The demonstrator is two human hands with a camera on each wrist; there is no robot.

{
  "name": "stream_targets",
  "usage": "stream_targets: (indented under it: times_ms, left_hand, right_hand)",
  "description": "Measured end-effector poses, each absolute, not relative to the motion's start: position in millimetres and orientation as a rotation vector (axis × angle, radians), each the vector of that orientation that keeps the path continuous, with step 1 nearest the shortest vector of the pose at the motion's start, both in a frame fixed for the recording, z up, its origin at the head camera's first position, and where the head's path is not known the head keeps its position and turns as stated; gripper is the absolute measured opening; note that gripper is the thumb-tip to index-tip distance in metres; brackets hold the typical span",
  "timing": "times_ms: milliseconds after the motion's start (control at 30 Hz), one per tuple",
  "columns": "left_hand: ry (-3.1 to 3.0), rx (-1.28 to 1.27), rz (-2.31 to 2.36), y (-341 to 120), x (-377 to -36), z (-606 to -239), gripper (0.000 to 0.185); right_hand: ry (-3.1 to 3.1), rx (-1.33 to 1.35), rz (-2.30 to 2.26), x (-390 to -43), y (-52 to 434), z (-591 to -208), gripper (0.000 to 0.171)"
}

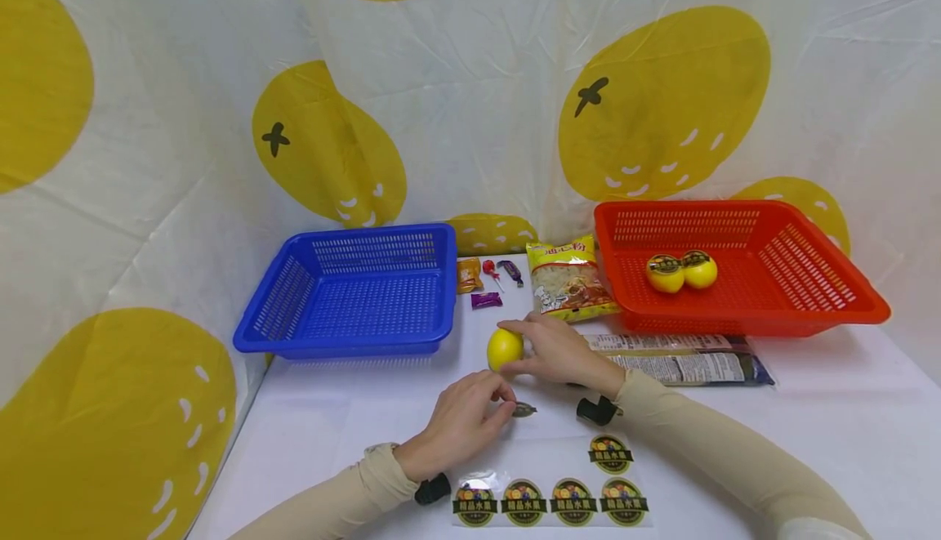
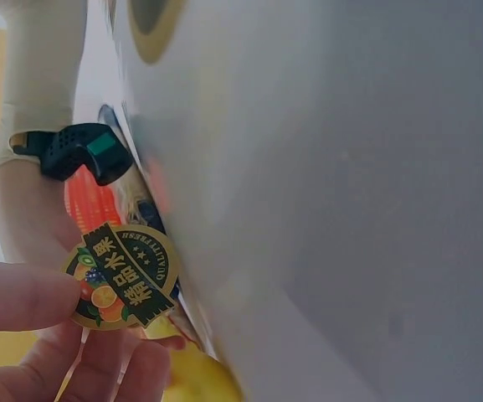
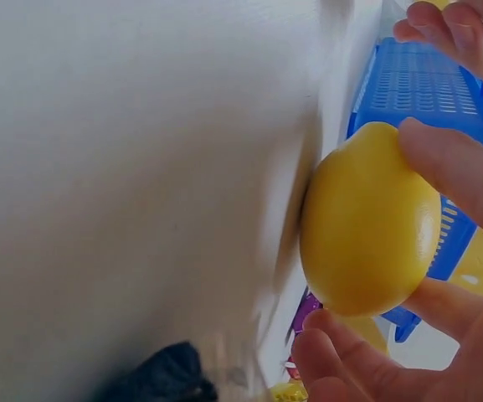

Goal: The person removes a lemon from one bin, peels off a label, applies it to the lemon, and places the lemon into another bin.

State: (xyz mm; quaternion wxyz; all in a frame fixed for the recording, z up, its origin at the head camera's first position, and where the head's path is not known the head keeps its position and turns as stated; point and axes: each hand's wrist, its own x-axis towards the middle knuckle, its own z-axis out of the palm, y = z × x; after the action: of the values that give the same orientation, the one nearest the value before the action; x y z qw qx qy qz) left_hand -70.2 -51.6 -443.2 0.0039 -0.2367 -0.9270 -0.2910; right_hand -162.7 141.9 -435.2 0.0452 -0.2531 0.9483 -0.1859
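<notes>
My right hand (image 1: pixel 559 352) grips a plain yellow lemon (image 1: pixel 505 350) between thumb and fingers, over the middle of the white table. Close to the table surface, the lemon shows no label on the side facing the right wrist view. Just in front of it, my left hand (image 1: pixel 461 419) pinches a round black-and-gold fruit sticker (image 2: pixel 128 275) by its edge, printed side towards the left wrist camera. From the head, that sticker appears thin and nearly edge-on. A clear sticker sheet (image 1: pixel 544 460) lies below the hands, bearing several matching stickers (image 1: pixel 573 502).
A blue basket (image 1: pixel 344 350) stands at the back left. In the red basket (image 1: pixel 742 325) at the back right sit two labelled lemons (image 1: pixel 665 274). Between them lie a yellow pasta bag (image 1: pixel 572 278) and small wrapped sweets (image 1: pixel 486 301). Long flat packets (image 1: pixel 680 368) lie before the red basket.
</notes>
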Motion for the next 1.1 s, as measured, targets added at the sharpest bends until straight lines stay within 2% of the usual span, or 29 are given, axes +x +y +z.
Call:
stream_targets:
  times_ms: [333, 600, 767, 1100]
  left_hand:
    - [-2.898, -0.733, -0.911, -56, -72, -444, 0.004]
    - [-2.814, -0.652, -0.977, -57, -78, -441, 0.007]
    - [-2.727, -0.594, -1.058, -54, -86, -439, 0.007]
    - [-2.634, -0.555, -1.209, -46, -108, -443, 0.008]
  right_hand:
    - [2.826, -0.804, -0.649, -165, 143, -434, 0.078]
    - [2.812, -0.813, -0.722, -163, 144, -436, 0.073]
    - [2.836, -0.877, -0.757, -161, 145, -438, 0.064]
    - [2.836, -0.884, -0.817, -158, 146, -441, 0.074]
